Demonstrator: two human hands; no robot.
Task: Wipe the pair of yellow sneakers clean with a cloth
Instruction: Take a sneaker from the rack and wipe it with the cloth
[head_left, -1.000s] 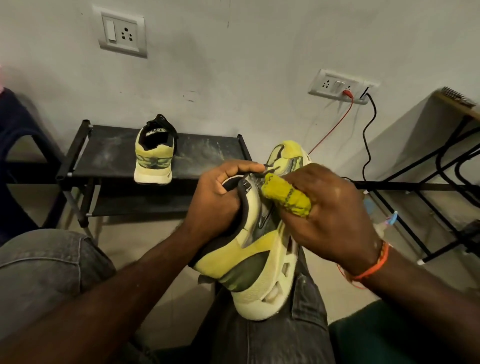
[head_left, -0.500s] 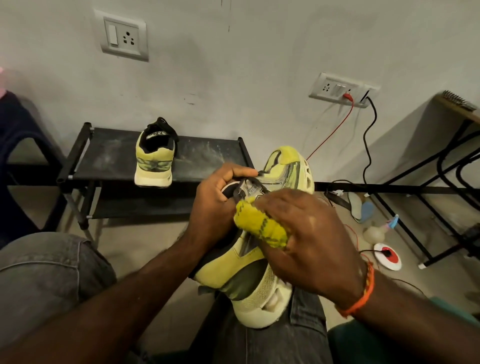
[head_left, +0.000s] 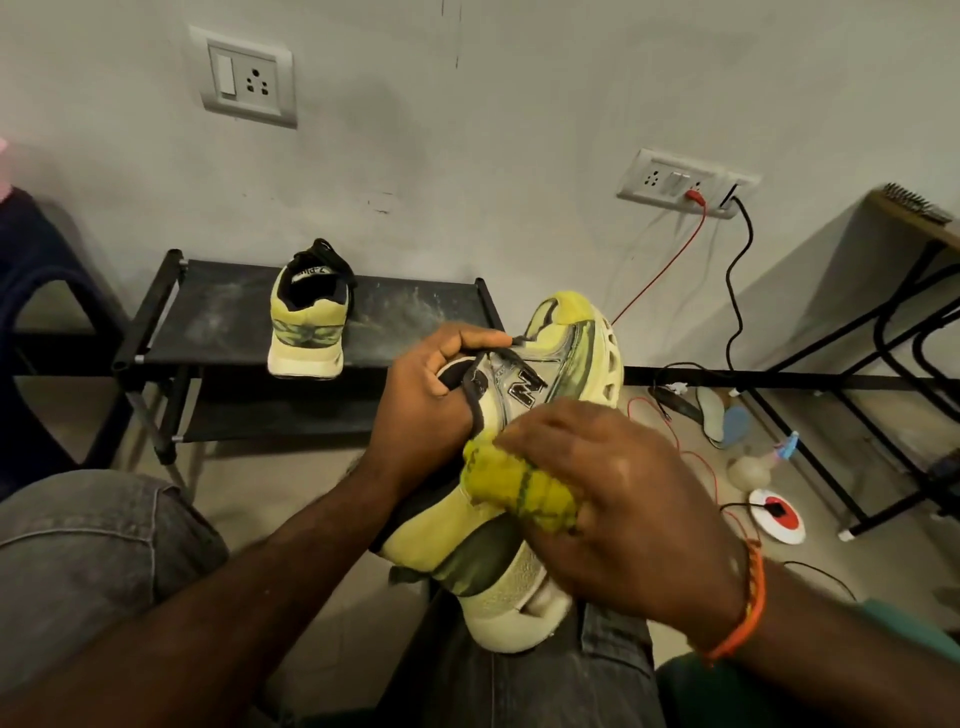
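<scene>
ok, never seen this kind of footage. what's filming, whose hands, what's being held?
There is no robot: a person wears a wide-angle camera on the head, looking forward and down at their own hands. They sit with one yellow sneaker resting on their knee. The left hand grips that sneaker at its collar and laces. The right hand, with an orange band at the wrist, holds a bunched yellow cloth against the sneaker's side. The other sneaker stands heel toward the camera on a low black rack by the wall. Cables and small items lie on the floor at right.
</scene>
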